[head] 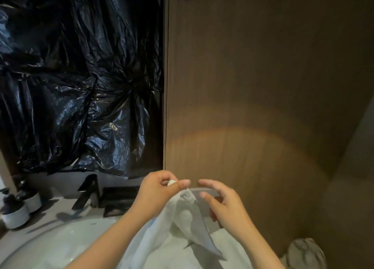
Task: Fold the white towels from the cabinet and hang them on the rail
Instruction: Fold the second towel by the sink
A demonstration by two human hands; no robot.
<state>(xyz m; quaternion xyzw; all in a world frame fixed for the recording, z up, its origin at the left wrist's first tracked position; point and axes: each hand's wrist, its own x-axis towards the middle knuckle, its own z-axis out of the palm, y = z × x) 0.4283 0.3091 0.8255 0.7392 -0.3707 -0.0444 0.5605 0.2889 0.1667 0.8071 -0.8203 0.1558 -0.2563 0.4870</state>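
A white towel [182, 224] hangs from my left hand [159, 190] down toward the bottom of the view. My left hand pinches its top corner between thumb and fingers, in front of the brown cabinet door [253, 86]. My right hand [220, 202] hovers just to the right of that corner with fingers loosely spread and holds nothing. No rail is in view.
Crinkled black plastic sheeting [81, 76] covers the wall at left. Below it a white sink basin [50, 246], two white pots [16, 216] with dark plants, and dark trays [119, 198] sit on the counter. A pale bundle [305, 252] lies at bottom right.
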